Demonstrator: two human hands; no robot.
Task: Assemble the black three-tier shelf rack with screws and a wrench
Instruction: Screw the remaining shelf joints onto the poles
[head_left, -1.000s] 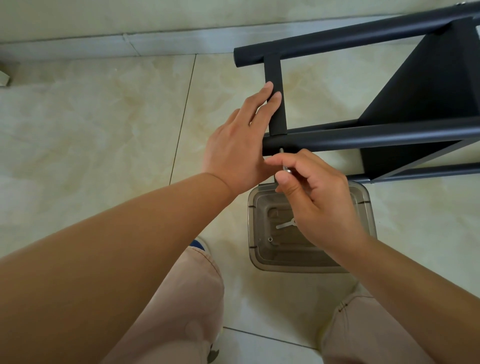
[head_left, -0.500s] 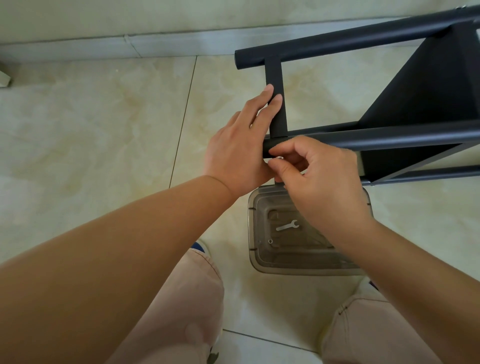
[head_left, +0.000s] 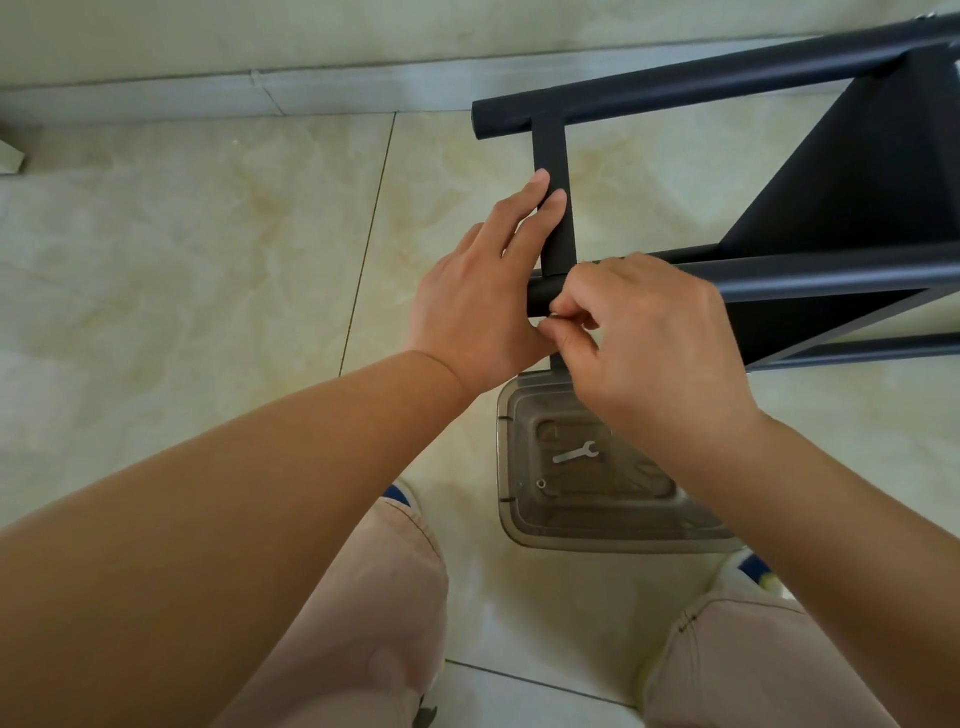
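Left hand: is being pressed flat, fingers extended, against the short black crossbar, nothing being clasped; the joint is being steadied
Right hand: is being pinched, thumb against forefinger, at the underside of the near tube; a small fastener, probably a screw, is judged to be gripped there, though it is being hidden by the fingertips
Shelf rack: is being laid on its side on the tiled floor, its dark shelf panel being turned toward the camera, its far tube being carried near the wall
Joint: is being formed where the crossbar is meeting the end of the near tube, directly between the two hands
Wrench: is being left unused in the clear plastic tray on the floor just below the right hand
Loose ring: a small washer or nut is being kept in the same tray, near the wrench
Step judged: a screw is being started by finger before the wrench is being brought in
Risk, cross-threading: could be caused by the screw being entered at a tilt, since the hole is being worked from below and out of sight
Risk, dropped screw: could be caused by the pinch being loosened; the tray below might catch it, or it might roll across the tiles
Risk, misalignment: could be caused by the crossbar being shifted if the flat press is eased
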